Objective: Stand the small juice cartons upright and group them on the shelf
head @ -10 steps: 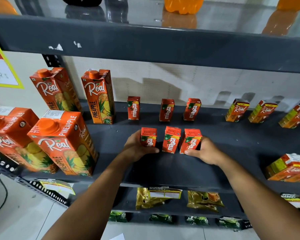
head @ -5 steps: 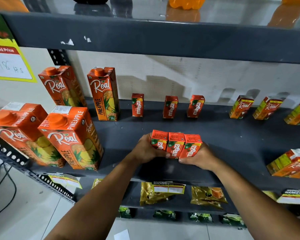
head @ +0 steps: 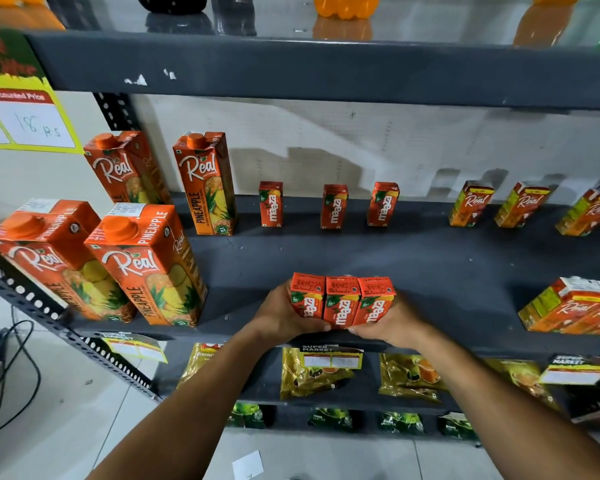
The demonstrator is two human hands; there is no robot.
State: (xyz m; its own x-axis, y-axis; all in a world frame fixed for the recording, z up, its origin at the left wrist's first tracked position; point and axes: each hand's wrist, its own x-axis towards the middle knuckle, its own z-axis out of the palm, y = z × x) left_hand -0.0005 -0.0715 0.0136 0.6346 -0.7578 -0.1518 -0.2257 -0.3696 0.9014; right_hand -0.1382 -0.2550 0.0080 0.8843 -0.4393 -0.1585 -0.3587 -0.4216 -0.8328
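Note:
Three small orange Maaza juice cartons (head: 342, 299) stand upright, pressed side by side, near the front edge of the dark shelf (head: 430, 271). My left hand (head: 279, 315) cups the left carton and my right hand (head: 394, 322) cups the right one, squeezing the trio together. Three more small Maaza cartons stand upright and spaced apart at the shelf's back: one at the left (head: 271, 204), one in the middle (head: 334, 206), one at the right (head: 382, 204).
Tall Real pineapple cartons (head: 146, 268) fill the shelf's left side. Small Real cartons stand at the back right (head: 470, 204) and lie at the front right (head: 568, 308). An upper shelf (head: 326, 69) overhangs. Yellow packets (head: 312, 372) lie on the shelf below.
The three front cartons were spaced apart; both hands pushed them together into one tight row and drew them slightly toward the front edge.

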